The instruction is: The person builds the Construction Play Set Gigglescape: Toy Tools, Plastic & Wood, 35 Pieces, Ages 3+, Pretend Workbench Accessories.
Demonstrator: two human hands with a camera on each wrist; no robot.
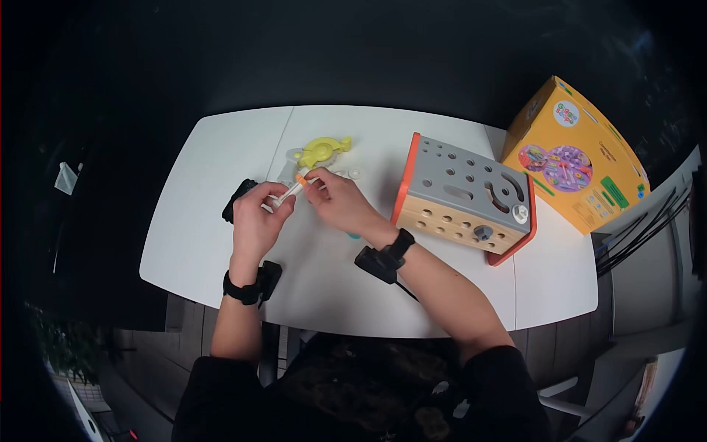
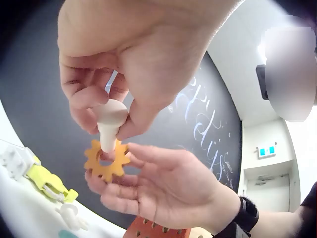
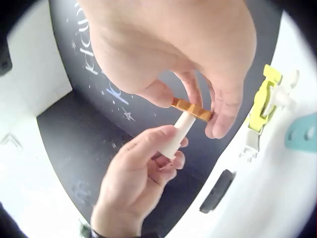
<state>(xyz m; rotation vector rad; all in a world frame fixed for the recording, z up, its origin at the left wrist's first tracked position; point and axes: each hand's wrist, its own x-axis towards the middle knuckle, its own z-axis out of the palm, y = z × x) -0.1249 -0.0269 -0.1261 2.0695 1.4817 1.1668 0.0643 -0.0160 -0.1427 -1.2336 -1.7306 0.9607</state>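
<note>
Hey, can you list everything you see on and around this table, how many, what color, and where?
Gear: 1, orange, in the right hand
Peg: 1, white, in the left hand, its tip at the gear
Toy piece: 1, yellow-green, table, beyond the hands
Small pieces: several, white to grey, around the toy piece
Teal piece: 1, teal, table
Unclear object: 1, black, table, by the left hand
Toy box: 1, wood, grey and orange-red, table's right side
Carton: 1, yellow-orange, far right
Table: 1, white, below everything
Chalkboard: 1, dark, behind the table
Wrist cameras: 2, black, one per wrist
Sleeves: 2, black, upper arms
Left hand: 1, fingers pinching the peg
Right hand: 1, fingers pinching the gear
</note>
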